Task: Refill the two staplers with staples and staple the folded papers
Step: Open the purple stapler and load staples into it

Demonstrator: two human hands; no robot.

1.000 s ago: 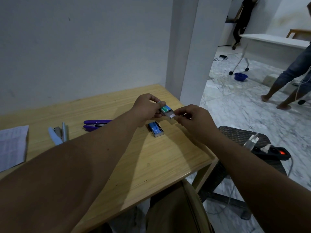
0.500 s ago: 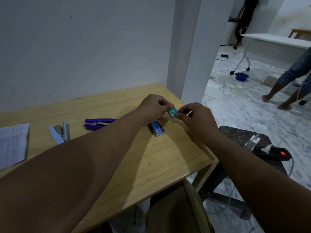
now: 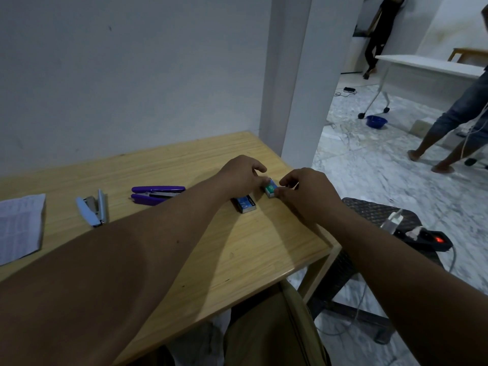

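A small green staple box point(image 3: 271, 188) rests at table level between my left hand point(image 3: 241, 175) and my right hand point(image 3: 307, 192); fingers of both hands pinch it. A blue staple box point(image 3: 245, 203) lies flat on the wooden table point(image 3: 237, 254) just in front of my left hand. A purple stapler point(image 3: 155, 194) lies opened to the left of the boxes. Further left lies a light blue stapler point(image 3: 93, 210), also opened. Folded paper point(image 3: 19, 225) sits at the table's left edge.
A white wall and pillar point(image 3: 290, 88) stand behind the table. To the right, below the table's edge, a dark stool point(image 3: 375, 215) carries a power strip point(image 3: 425, 237). People stand on the marble floor far right, near a blue bowl point(image 3: 376, 121).
The green box's inner tray, pulled out a second ago, has been pushed back in. Both hands have lowered the box towards the table, beside the blue box.
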